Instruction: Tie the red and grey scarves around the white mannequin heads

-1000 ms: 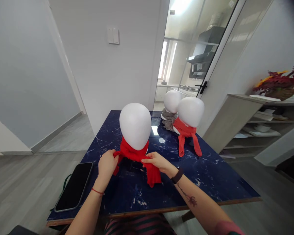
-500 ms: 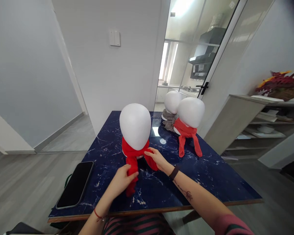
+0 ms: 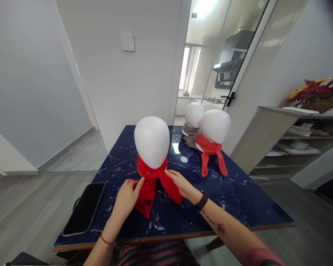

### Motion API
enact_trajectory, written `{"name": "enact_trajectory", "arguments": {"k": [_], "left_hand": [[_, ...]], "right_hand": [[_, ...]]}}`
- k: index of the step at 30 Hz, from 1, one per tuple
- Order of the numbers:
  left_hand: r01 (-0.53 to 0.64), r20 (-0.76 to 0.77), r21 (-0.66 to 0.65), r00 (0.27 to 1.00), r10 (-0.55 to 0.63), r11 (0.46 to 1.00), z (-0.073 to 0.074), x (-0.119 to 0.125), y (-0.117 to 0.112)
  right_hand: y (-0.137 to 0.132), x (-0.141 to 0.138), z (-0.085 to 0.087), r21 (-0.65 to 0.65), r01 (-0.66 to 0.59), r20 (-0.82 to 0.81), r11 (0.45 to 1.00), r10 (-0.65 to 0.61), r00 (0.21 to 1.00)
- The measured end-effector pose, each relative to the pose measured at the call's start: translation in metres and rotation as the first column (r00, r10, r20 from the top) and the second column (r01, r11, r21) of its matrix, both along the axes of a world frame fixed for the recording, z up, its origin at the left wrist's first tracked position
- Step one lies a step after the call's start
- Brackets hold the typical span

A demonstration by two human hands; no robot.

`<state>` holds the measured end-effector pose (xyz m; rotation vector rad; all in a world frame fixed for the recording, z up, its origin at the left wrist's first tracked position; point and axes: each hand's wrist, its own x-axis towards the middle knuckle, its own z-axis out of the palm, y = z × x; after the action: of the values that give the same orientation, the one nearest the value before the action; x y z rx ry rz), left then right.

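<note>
A white mannequin head (image 3: 152,140) stands upright on the dark blue marbled table, with a red scarf (image 3: 146,197) wrapped round its neck. The scarf's two ends hang down in front and spread over the tabletop. My left hand (image 3: 127,195) pinches the left end of the scarf near the neck, thumb and forefinger closed on the cloth. On the other side, my right hand (image 3: 180,183) has its fingers closed on the right end, close to where it leaves the neck.
Farther back on the table (image 3: 211,207) stand a mannequin head (image 3: 215,125) in a lighter red scarf (image 3: 211,147) and another mannequin head (image 3: 194,114) with a grey scarf (image 3: 191,136). A black phone (image 3: 84,208) lies at the left edge. Shelves (image 3: 296,136) stand at the right.
My left hand has moved up and left along its scarf end, which is now spread wider. The right end is also drawn out farther, with my right hand still on it.
</note>
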<state>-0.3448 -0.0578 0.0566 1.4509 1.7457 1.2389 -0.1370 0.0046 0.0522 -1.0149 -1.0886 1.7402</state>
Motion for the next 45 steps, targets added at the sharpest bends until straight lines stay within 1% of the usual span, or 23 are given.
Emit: {"name": "enact_trajectory", "arguments": {"k": [2, 4, 6, 10, 12, 17, 21, 24, 25, 27, 28, 29, 30, 31, 32, 33, 34, 36, 37, 39, 40, 42, 45], "left_hand": [[0.007, 0.032, -0.015, 0.999, -0.007, 1.0, -0.001, 0.0, 0.008], [0.029, 0.002, -0.021, 1.0, -0.029, 0.999, -0.005, 0.008, 0.017], [0.003, -0.049, -0.024, 0.999, -0.005, 1.0, -0.008, 0.017, 0.026], [-0.064, -0.121, -0.119, 0.991, 0.049, 0.991, -0.014, 0.025, 0.036], [-0.077, -0.168, -0.158, 0.984, 0.05, 0.984, -0.015, 0.022, 0.039], [-0.157, -0.314, -0.175, 0.945, 0.096, 0.972, -0.012, -0.002, 0.043], [-0.234, -0.388, -0.165, 0.908, 0.155, 0.958, -0.004, -0.02, 0.045], [-0.118, -0.287, -0.2, 0.956, 0.058, 0.973, 0.001, -0.017, 0.042], [-0.034, -0.203, -0.225, 0.979, -0.013, 0.974, 0.002, -0.012, 0.039], [0.17, 0.083, -0.266, 0.985, -0.154, 0.949, 0.003, 0.001, 0.033], [0.259, 0.262, -0.268, 0.946, -0.189, 0.928, 0.003, 0.007, 0.029], [0.331, 0.431, -0.253, 0.88, -0.2, 0.909, 0.003, 0.012, 0.025], [0.371, 0.548, -0.233, 0.814, -0.194, 0.899, 0.003, 0.016, 0.02], [0.38, 0.59, -0.22, 0.785, -0.187, 0.898, 0.004, 0.017, 0.016], [0.373, 0.563, -0.206, 0.801, -0.202, 0.905, 0.004, 0.015, 0.012], [0.357, 0.472, -0.191, 0.85, -0.233, 0.914, 0.005, 0.011, 0.008], [0.328, 0.329, -0.165, 0.908, -0.261, 0.93, 0.005, 0.006, 0.005], [0.229, 0.013, -0.088, 0.973, -0.229, 0.969, 0.003, -0.007, 0.002], [0.171, -0.091, -0.047, 0.98, -0.175, 0.984, 0.001, -0.013, 0.003], [0.077, -0.133, -0.022, 0.988, -0.08, 0.997, -0.005, -0.02, 0.011], [0.057, -0.101, -0.036, 0.993, -0.061, 0.998, -0.009, -0.022, 0.017], [0.051, -0.028, -0.069, 0.998, -0.053, 0.996, -0.018, -0.019, 0.03], [-0.004, -0.063, -0.066, 0.998, 0.0, 0.998, -0.026, -0.007, 0.045]], "right_hand": [[-0.006, 0.003, 0.005, -0.013, -0.008, 0.013, 1.0, 0.008, 1.0], [-0.012, 0.005, 0.007, -0.035, -0.027, -0.016, 0.999, 0.026, 1.0], [-0.016, 0.004, 0.009, -0.038, -0.028, -0.063, 0.999, 0.026, 0.998], [-0.006, -0.001, 0.01, 0.08, 0.013, -0.064, 0.997, -0.008, 0.998], [0.006, -0.003, 0.011, 0.117, 0.041, -0.048, 0.992, -0.035, 0.998], [0.038, 0.002, 0.015, 0.114, 0.126, -0.067, 0.986, -0.119, 0.991], [0.044, 0.008, 0.017, 0.091, 0.206, -0.095, 0.974, -0.197, 0.976], [0.025, 0.003, 0.015, 0.107, 0.205, -0.105, 0.973, -0.194, 0.975], [0.014, 0.0, 0.014, 0.108, 0.181, -0.106, 0.978, -0.169, 0.98], [-0.009, -0.006, 0.012, 0.085, 0.1, -0.094, 0.991, -0.092, 0.991], [-0.02, -0.009, 0.011, 0.057, 0.035, -0.072, 0.998, -0.031, 0.997], [-0.03, -0.01, 0.011, 0.025, -0.041, -0.034, 0.999, 0.042, 0.999], [-0.039, -0.009, 0.011, 0.006, -0.121, 0.026, 0.993, 0.12, 0.992], [-0.045, -0.006, 0.012, 0.013, -0.199, 0.108, 0.98, 0.196, 0.975], [-0.049, -0.002, 0.014, 0.057, -0.273, 0.21, 0.96, 0.255, 0.944], [-0.051, 0.004, 0.016, 0.136, -0.344, 0.329, 0.929, 0.285, 0.9], [-0.05, 0.011, 0.019, 0.236, -0.398, 0.451, 0.887, 0.263, 0.853], [-0.042, 0.025, 0.025, 0.407, -0.446, 0.648, 0.797, 0.092, 0.756], [-0.036, 0.029, 0.027, 0.451, -0.441, 0.706, 0.776, -0.008, 0.708], [-0.02, 0.032, 0.028, 0.474, -0.386, 0.755, 0.791, -0.14, 0.641], [-0.012, 0.029, 0.027, 0.47, -0.351, 0.754, 0.81, -0.161, 0.637], [0.003, 0.019, 0.019, 0.455, -0.302, 0.717, 0.837, -0.144, 0.682], [0.018, -0.002, 0.0, 0.481, -0.255, 0.639, 0.839, -0.136, 0.757]]}}
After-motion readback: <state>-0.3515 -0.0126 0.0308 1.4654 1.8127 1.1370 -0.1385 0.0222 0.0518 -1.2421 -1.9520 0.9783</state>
